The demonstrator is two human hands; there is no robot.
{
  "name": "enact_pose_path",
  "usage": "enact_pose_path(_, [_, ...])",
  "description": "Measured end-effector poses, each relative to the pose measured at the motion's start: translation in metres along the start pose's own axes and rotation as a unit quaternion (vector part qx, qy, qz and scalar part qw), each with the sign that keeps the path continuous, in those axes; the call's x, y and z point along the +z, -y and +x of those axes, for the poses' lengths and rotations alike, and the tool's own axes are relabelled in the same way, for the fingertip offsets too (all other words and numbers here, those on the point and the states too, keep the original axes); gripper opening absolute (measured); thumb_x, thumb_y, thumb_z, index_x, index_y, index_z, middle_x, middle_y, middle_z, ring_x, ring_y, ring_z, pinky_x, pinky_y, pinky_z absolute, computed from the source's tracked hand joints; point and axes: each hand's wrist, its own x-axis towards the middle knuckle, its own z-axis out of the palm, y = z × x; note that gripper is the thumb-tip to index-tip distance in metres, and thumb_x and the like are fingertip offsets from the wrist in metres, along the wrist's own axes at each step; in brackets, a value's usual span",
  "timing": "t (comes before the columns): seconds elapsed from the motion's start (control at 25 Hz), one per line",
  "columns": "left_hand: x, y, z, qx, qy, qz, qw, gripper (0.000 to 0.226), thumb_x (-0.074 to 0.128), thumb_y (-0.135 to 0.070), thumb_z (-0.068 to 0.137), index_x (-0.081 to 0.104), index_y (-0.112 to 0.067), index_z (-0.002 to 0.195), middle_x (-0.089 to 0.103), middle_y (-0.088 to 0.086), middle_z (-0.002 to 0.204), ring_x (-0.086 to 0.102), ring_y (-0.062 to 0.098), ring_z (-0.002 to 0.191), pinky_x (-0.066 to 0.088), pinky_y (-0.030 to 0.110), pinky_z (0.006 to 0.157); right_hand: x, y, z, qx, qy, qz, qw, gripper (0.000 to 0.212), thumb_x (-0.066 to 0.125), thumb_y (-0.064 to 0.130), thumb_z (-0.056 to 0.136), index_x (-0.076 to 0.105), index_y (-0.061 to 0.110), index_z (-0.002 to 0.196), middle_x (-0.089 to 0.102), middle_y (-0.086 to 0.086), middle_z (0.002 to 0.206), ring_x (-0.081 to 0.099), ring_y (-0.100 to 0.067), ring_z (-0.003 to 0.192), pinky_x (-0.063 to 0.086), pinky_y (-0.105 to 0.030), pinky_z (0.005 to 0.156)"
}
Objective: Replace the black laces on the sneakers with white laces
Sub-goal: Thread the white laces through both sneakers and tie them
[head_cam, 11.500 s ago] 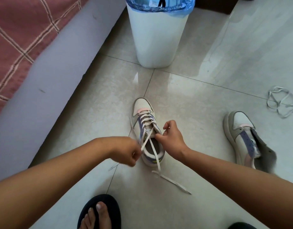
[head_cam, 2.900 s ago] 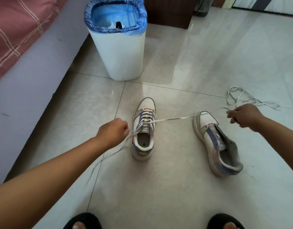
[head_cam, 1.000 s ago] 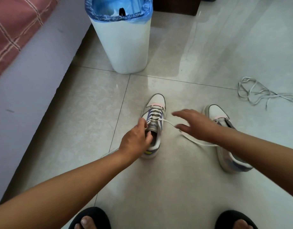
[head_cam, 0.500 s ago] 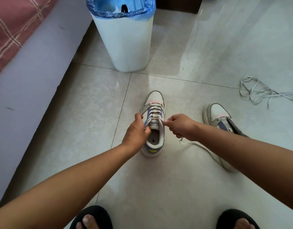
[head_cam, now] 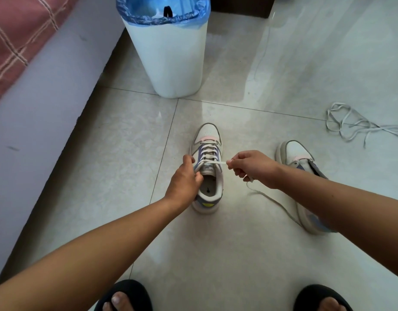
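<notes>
Two sneakers, two laces: right hand pinches one lace; left hand's grip seemingly clasps sneaker.

White bin with blue liner on pale tiled floor, beside pink checked bedding.

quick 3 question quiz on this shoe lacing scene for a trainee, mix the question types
1. True or false: the right hand pinches the white lace coming off the sneaker.
2. What is the left hand gripping: A the bin, B the sneaker's collar, C the loose lace pile?
3. Fill in: the second sneaker has ___ lace threaded in its visible part.

Key: 1 true. 2 B. 3 no.
</notes>
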Motion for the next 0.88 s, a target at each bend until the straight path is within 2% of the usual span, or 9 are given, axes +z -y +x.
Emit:
enact_pose_path(0.12, [0.000, 0.001, 0.002, 0.000, -0.002, -0.006, 1.000, 0.030, 0.049, -0.014, 0.091, 0.035, -0.014, 0.117, 0.061, 0.017, 0.086, 0.063, 0.037, 0.073, 0.055, 0.047, 0.067, -0.015, -0.001, -0.002, -0.080, -0.009, -0.164, 0.983, 0.021, 0.056, 0.027, 0.094, 0.060, 0.012, 0.081, 0.053, 0.002, 0.066, 0.050, -0.016, 0.059, 0.040, -0.019, 0.050])
enact_pose_path(0.24, [0.000, 0.002, 0.003, -0.010, -0.002, -0.009, 1.000, 0.031, 0.049, -0.016, 0.090, 0.034, -0.015, 0.118, 0.063, 0.018, 0.086, 0.063, 0.037, 0.071, 0.055, 0.047, 0.067, -0.035, -0.016, -0.006, -0.223, -0.069, -0.460, 0.857, 0.025, 0.051, 0.030, 0.096, 0.059, 0.013, 0.112, 0.062, 0.001, 0.095, 0.059, -0.025, 0.083, 0.042, -0.030, 0.066])
enact_pose_path(0.32, [-0.002, 0.002, 0.004, -0.014, -0.002, -0.009, 1.000, 0.032, 0.050, -0.016, 0.090, 0.034, -0.016, 0.118, 0.064, 0.018, 0.087, 0.063, 0.037, 0.071, 0.055, 0.047, 0.068, -0.051, -0.027, -0.009, -0.314, -0.095, -0.498, 0.802, 0.024, 0.054, 0.025, 0.095, 0.062, 0.011, 0.112, 0.065, -0.002, 0.102, 0.063, -0.031, 0.083, 0.043, -0.031, 0.062])
enact_pose_path(0.4, [-0.006, 0.004, 0.005, -0.016, -0.006, 0.001, 1.000, 0.033, 0.050, -0.017, 0.089, 0.034, -0.016, 0.118, 0.064, 0.018, 0.087, 0.064, 0.036, 0.071, 0.055, 0.045, 0.069, -0.066, -0.030, -0.015, -0.324, -0.102, -0.435, 0.834, 0.016, 0.056, 0.024, 0.094, 0.066, 0.012, 0.097, 0.065, 0.002, 0.086, 0.063, -0.025, 0.074, 0.046, -0.032, 0.061])
enact_pose_path(0.52, [-0.014, 0.011, 0.007, -0.024, -0.020, 0.005, 1.000, 0.033, 0.051, -0.017, 0.088, 0.035, -0.015, 0.116, 0.064, 0.019, 0.086, 0.064, 0.036, 0.069, 0.055, 0.045, 0.067, -0.083, -0.022, -0.023, -0.193, -0.089, -0.254, 0.944, 0.025, 0.052, 0.028, 0.095, 0.065, 0.020, 0.075, 0.053, 0.013, 0.058, 0.048, -0.004, 0.055, 0.040, -0.018, 0.059])
enact_pose_path(0.64, [-0.020, 0.014, 0.006, -0.038, -0.023, -0.002, 0.999, 0.031, 0.051, -0.017, 0.089, 0.035, -0.015, 0.116, 0.064, 0.018, 0.087, 0.064, 0.035, 0.066, 0.056, 0.042, 0.061, -0.097, -0.018, -0.031, -0.120, -0.057, -0.081, 0.988, 0.034, 0.048, 0.023, 0.097, 0.061, 0.009, 0.069, 0.045, 0.004, 0.055, 0.040, -0.007, 0.052, 0.037, -0.019, 0.057])
enact_pose_path(0.76, [-0.024, 0.012, 0.006, -0.046, -0.027, -0.011, 0.999, 0.030, 0.050, -0.016, 0.090, 0.034, -0.014, 0.116, 0.062, 0.017, 0.089, 0.063, 0.031, 0.059, 0.049, 0.029, 0.044, -0.118, -0.018, -0.032, -0.099, -0.090, -0.017, 0.991, 0.030, 0.050, 0.022, 0.096, 0.062, 0.007, 0.073, 0.042, 0.000, 0.059, 0.037, -0.014, 0.056, 0.033, -0.024, 0.056])
enact_pose_path(0.84, [-0.025, 0.012, 0.007, -0.049, -0.032, -0.010, 0.998, 0.030, 0.050, -0.016, 0.090, 0.034, -0.014, 0.115, 0.062, 0.018, 0.089, 0.063, 0.029, 0.058, 0.043, 0.024, 0.040, -0.134, -0.022, -0.034, -0.156, -0.158, -0.164, 0.961, 0.017, 0.055, 0.023, 0.094, 0.066, 0.014, 0.086, 0.049, 0.003, 0.064, 0.043, -0.012, 0.058, 0.036, -0.023, 0.057])
enact_pose_path(0.88, [-0.026, 0.012, 0.007, -0.050, -0.033, -0.008, 0.998, 0.029, 0.050, -0.016, 0.090, 0.034, -0.014, 0.115, 0.062, 0.018, 0.088, 0.063, 0.029, 0.058, 0.042, 0.023, 0.040, -0.141, -0.025, -0.034, -0.215, -0.191, -0.290, 0.913, 0.012, 0.058, 0.024, 0.092, 0.067, 0.016, 0.094, 0.052, 0.003, 0.069, 0.049, -0.014, 0.061, 0.039, -0.025, 0.059])
